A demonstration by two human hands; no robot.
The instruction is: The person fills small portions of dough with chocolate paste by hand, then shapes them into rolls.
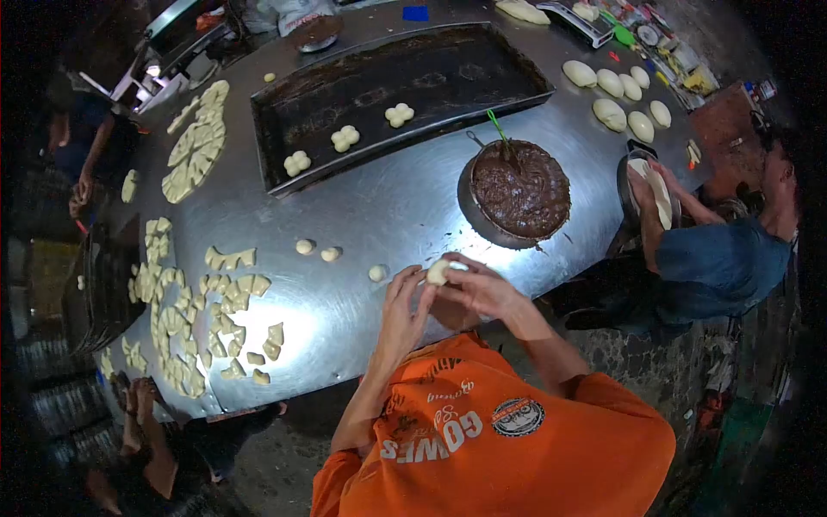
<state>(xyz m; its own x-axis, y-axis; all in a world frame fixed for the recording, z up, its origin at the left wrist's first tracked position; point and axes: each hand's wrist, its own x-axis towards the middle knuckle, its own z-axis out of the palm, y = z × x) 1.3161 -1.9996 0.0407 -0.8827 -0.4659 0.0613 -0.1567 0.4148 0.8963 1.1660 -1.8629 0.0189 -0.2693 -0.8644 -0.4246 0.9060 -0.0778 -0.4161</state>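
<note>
My right hand is closed around a small pale piece of dough, which shows between its fingers above the near edge of the metal table. Just left of it, my left hand is cupped with thumb and fingers apart, fingertips right at the dough's side. A round dough ball lies on the table close beyond my left fingers. Two more balls, one of them this dough ball, rest farther left. Beyond my right hand stands a round pot of brown filling with a green-handled utensil in it.
A large dark baking tray holds three clusters of dough balls at the back. Many cut dough pieces cover the left side. Larger dough pieces lie at right, near a co-worker's hands holding dough. Other people stand at left.
</note>
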